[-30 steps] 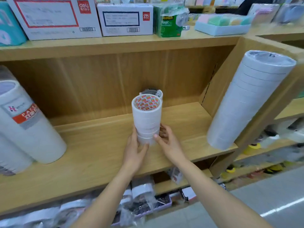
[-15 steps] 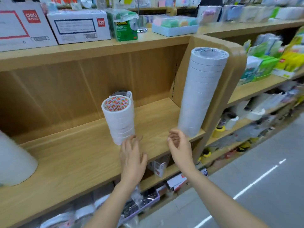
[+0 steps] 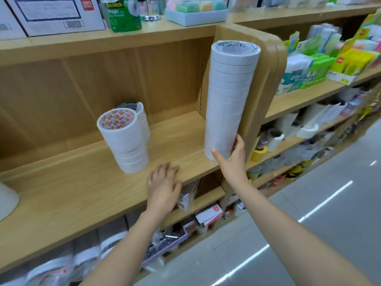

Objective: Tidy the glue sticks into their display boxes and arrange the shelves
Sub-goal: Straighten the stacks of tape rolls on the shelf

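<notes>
A tall wrapped stack of white tape rolls [image 3: 227,96] stands at the right end of the wooden shelf [image 3: 72,195], against the side panel. My right hand [image 3: 232,159] grips its base, thumb on the left and fingers round the right. A shorter stack of white tape rolls [image 3: 126,145] with a red-printed core stands mid-shelf, and a smaller roll stack [image 3: 142,114] sits behind it. My left hand [image 3: 164,185] hovers flat with relaxed fingers over the shelf's front edge, holding nothing. No glue sticks are visible.
White boxes [image 3: 57,15], a green tape pack [image 3: 125,15] and a tray of pastel blocks [image 3: 195,11] sit on the upper shelf. Another large white roll [image 3: 7,200] shows at the left edge. Lower shelves hold bagged tape and clips; green and yellow packs fill the right bay.
Both hands let go of the short tape stack. My view swung right; my right hand reached to the tall stack and took hold of its base, while my left hand drew back to the shelf edge.
</notes>
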The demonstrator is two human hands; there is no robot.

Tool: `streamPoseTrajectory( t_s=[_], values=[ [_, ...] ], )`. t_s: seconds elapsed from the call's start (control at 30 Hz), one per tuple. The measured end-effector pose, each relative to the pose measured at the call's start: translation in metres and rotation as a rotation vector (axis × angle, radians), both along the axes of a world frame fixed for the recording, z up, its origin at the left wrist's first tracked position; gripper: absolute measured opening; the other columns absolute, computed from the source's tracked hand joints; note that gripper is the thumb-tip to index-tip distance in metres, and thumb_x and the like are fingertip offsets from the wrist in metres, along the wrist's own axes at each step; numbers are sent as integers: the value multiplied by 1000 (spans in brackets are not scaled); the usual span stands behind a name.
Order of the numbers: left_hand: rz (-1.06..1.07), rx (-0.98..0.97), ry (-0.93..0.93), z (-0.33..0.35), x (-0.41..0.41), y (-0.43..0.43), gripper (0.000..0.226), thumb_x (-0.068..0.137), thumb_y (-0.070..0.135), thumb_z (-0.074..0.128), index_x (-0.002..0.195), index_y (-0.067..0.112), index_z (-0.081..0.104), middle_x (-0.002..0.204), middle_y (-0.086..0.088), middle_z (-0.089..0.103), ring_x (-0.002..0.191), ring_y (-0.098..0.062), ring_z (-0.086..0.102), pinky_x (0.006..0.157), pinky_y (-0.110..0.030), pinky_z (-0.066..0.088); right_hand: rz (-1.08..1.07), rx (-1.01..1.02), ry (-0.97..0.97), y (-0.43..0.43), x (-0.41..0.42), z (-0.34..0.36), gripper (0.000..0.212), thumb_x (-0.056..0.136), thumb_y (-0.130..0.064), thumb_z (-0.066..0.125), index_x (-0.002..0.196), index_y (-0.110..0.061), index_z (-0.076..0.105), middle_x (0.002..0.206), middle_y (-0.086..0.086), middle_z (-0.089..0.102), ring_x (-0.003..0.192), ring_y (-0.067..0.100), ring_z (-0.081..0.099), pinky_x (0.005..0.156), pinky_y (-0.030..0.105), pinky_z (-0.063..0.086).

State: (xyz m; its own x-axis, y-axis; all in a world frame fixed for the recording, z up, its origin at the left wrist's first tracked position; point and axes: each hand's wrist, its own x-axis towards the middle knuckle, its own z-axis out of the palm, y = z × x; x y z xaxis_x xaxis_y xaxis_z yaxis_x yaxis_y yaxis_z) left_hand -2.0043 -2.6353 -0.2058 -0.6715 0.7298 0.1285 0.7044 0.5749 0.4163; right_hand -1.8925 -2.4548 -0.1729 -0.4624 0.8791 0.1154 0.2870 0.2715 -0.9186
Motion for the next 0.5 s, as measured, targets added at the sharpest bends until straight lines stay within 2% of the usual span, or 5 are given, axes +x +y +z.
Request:
streamPoseTrajectory(
  t_s=[0.13, 0.23, 0.33, 0.37, 0.5],
  values=[
    [81, 46, 1, -1, 6, 9, 40, 100, 34, 47, 139, 26, 48, 150, -1, 37, 139, -22, 27, 117, -39, 14, -11, 25, 32, 15, -1, -2, 87, 81, -39, 77, 149, -17, 27, 137, 2, 33, 126, 21, 44, 102, 34, 42],
    [145, 66, 7, -2, 13, 16, 39, 98, 30, 51, 136, 23, 52, 147, -2, 41, 137, -23, 30, 117, -40, 16, 41, 62, 58, 20, 1, -5, 77, 77, -41, 80, 135, -16, 37, 124, -4, 35, 113, 15, 48, 91, 27, 45],
    [194, 81, -31, -1, 18, 21, 38, 98, 27, 52, 135, 21, 53, 148, -4, 41, 139, -23, 30, 119, -45, 15, 152, 61, 86, 22, 5, -8, 76, 76, -39, 81, 130, -17, 33, 123, -6, 36, 111, 9, 44, 86, 13, 40],
    [209, 76, -52, 0, 20, 22, 39, 98, 27, 51, 137, 21, 51, 150, -3, 39, 141, -22, 28, 120, -46, 13, 203, 43, 99, 24, 5, -8, 80, 75, -40, 81, 133, -19, 30, 125, -7, 37, 113, 9, 43, 88, 13, 38],
    [220, 152, -164, 7, 30, 26, 50, 100, 27, 50, 148, 24, 38, 156, -3, 33, 146, -22, 24, 120, -40, 16, 327, 26, 95, 36, 5, -4, 95, 71, -50, 81, 145, -31, 24, 138, -11, 44, 125, 12, 45, 103, 35, 42]
  ],
)
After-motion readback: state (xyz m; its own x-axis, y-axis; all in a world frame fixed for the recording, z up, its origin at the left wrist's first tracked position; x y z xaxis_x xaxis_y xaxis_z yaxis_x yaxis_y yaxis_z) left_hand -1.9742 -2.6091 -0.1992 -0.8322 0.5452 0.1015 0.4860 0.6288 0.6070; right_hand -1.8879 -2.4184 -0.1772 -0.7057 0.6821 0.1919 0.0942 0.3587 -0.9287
